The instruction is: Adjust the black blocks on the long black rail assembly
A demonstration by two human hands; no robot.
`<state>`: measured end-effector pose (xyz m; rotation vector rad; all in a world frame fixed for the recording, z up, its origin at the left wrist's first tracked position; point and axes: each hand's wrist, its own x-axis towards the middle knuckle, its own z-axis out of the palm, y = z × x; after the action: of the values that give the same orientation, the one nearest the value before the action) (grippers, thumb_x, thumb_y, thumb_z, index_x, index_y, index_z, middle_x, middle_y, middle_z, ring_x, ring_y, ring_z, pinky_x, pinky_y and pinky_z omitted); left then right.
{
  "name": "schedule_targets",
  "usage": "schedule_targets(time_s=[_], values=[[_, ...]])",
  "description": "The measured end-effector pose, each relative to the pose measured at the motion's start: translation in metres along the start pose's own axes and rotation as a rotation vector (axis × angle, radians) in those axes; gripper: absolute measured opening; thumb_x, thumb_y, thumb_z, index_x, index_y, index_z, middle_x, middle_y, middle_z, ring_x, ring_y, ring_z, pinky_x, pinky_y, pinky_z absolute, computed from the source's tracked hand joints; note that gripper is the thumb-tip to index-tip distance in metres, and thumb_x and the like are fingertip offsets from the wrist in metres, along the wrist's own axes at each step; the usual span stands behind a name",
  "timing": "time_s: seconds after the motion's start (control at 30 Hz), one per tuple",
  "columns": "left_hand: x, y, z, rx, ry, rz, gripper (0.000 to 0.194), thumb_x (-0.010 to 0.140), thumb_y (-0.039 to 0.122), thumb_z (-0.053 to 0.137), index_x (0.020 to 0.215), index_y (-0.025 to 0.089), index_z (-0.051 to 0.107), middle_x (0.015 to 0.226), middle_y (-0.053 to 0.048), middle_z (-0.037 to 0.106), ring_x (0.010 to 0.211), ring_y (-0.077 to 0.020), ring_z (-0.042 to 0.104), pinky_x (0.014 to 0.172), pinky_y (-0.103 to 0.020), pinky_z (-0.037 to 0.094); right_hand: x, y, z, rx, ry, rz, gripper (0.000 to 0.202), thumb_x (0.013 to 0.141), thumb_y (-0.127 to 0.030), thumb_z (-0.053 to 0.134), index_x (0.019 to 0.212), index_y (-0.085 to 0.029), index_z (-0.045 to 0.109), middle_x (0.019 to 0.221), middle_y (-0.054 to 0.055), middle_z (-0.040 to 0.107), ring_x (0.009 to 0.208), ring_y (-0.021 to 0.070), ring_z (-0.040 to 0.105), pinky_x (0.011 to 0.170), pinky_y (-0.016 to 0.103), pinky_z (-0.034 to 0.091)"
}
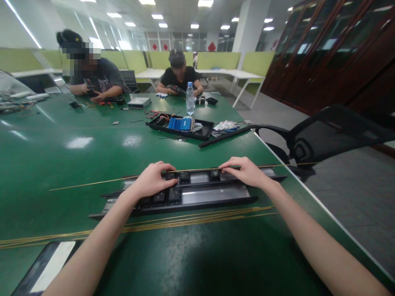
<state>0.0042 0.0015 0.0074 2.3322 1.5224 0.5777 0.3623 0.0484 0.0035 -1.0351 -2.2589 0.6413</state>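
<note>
Head view: the thin rod (194,169) lay along the back edge of the far rail (199,178), crossing behind its black blocks (184,177) and running well past the rail at both ends. The right hand (243,170) had thumb and fingertips pressed together, pinching the rod just beside the rightmost block; the left hand (154,179) was curved over the far rail, thumb and fingers apart about another block, though from where I stood I couldn't tell whether it gripped anything. The long overhang looked the likeliest trouble to me: the right end stuck out beyond the table (101,156) toward the chair (336,127), where a bump could have jerked the rod or bent it. Pushing unevenly with two hands might have bowed so slim a piece, or tipped a block if it sat loose. The near rail (214,195) lay close in front, so a slip could have knocked it, and a dropping forearm could have scattered the spare rods (197,222) nearer the wearer.
</note>
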Motion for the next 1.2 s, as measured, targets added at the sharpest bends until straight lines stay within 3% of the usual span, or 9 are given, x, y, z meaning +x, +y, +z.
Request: schedule_targets(time_s=[1.2], values=[[0.000, 0.003, -0.001, 0.004, -0.009, -0.004, 0.035, 0.081, 0.048, 0.067, 0.103, 0.021, 0.075, 0.101, -0.007, 0.075, 0.096, -0.0258, 0.068, 0.088, -0.037, 0.052, -0.005, 0.008, -0.022, -0.053, -0.046, 0.069, 0.018, 0.086, -0.035, 0.067, 0.090, -0.025, 0.081, 0.091, 0.003, 0.079, 0.087, 0.0236, 0.072, 0.083, 0.037, 0.054]])
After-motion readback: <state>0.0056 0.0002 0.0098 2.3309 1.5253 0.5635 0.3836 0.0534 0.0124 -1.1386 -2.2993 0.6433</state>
